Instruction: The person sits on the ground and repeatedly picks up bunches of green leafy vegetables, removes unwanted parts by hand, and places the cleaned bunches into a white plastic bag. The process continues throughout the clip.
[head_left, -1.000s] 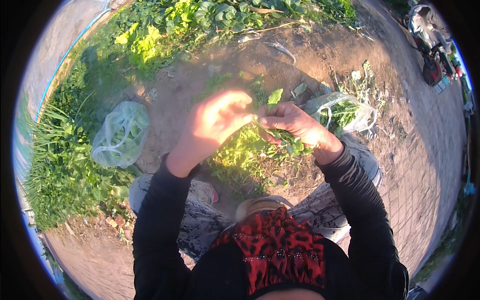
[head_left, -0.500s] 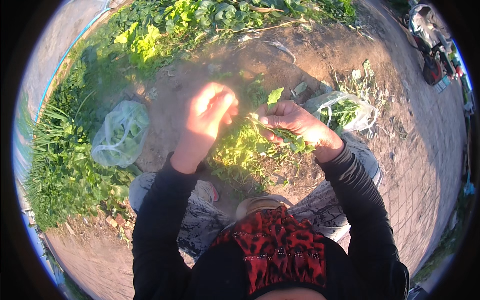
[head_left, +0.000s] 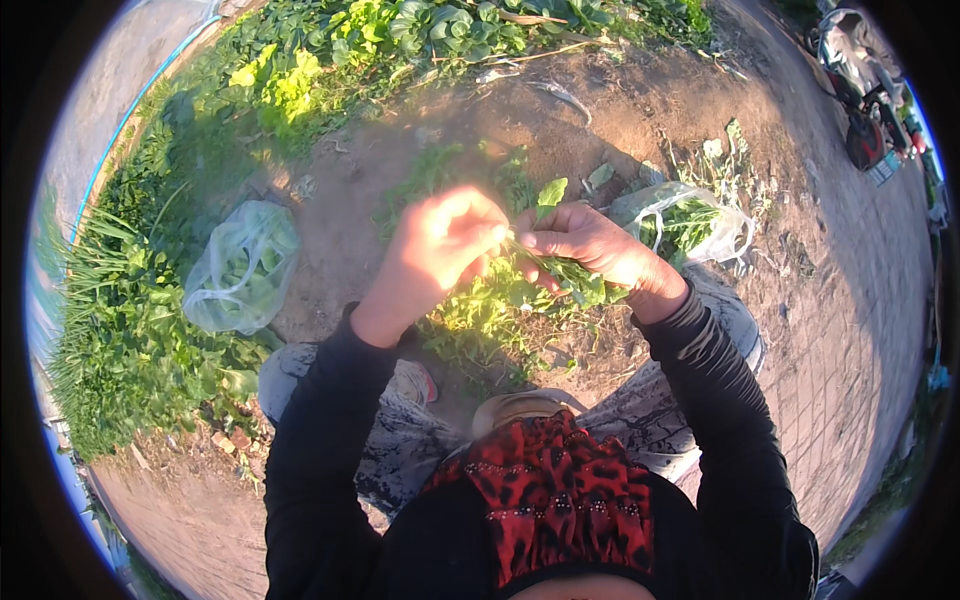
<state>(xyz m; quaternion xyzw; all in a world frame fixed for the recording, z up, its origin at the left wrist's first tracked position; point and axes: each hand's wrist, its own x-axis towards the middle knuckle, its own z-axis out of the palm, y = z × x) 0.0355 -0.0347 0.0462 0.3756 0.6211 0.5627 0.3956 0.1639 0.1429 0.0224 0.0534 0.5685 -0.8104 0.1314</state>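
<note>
Bright sun washes out part of my left hand (head_left: 452, 240), whose curled thumb and fingers pinch at the stem end of some leafy greens. My right hand (head_left: 575, 245) grips those greens (head_left: 585, 283) with thumb and fingers, one leaf sticking up above it. More pale green leaves (head_left: 480, 320) lie on the soil beneath both hands, between my feet. To the left sits a clear plastic bag (head_left: 235, 275) with leaves inside; to the right, an open plastic bag (head_left: 700, 235) holds more greens.
Leafy plant beds (head_left: 400, 30) run across the back and along the left, beside a blue hose (head_left: 110, 150). Bare soil (head_left: 340, 170) surrounds the hands. A paved path (head_left: 840, 320) curves along the right, where a dark wheeled vehicle (head_left: 860, 90) stands at the upper edge.
My left hand drew back up and left from the stems half a second ago and has since returned rightward, fingers closing at them again. My right hand stays almost still.
</note>
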